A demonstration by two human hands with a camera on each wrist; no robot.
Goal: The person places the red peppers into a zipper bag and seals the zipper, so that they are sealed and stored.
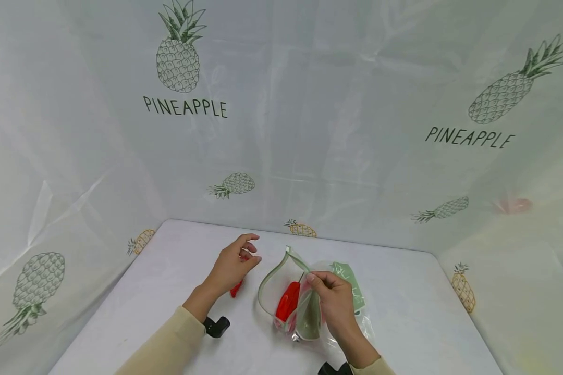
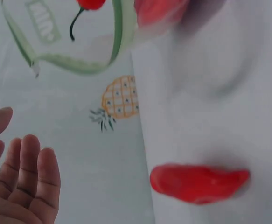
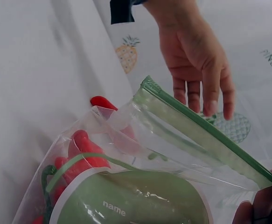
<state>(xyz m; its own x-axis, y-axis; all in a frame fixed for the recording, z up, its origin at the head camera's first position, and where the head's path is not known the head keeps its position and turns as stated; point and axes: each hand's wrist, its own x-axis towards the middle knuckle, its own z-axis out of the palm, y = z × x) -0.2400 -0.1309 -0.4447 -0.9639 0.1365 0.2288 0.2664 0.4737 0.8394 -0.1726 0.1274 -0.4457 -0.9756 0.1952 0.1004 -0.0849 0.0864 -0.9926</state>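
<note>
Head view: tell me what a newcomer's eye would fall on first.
Probably the glossy red pepper with a thin stem, inside the clear plastic bag with a green-edged mouth, its rim pinched by the right hand. Next, perhaps, the tapering red pepper on the white table, partly hidden by the left hand. Behind, green-leaved pineapple drawings mark the pale sheet.

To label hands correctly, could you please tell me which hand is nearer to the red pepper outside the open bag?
Left: the left hand is raised close above the red pepper; the right hand is farther right, gripping the open bag.
</note>
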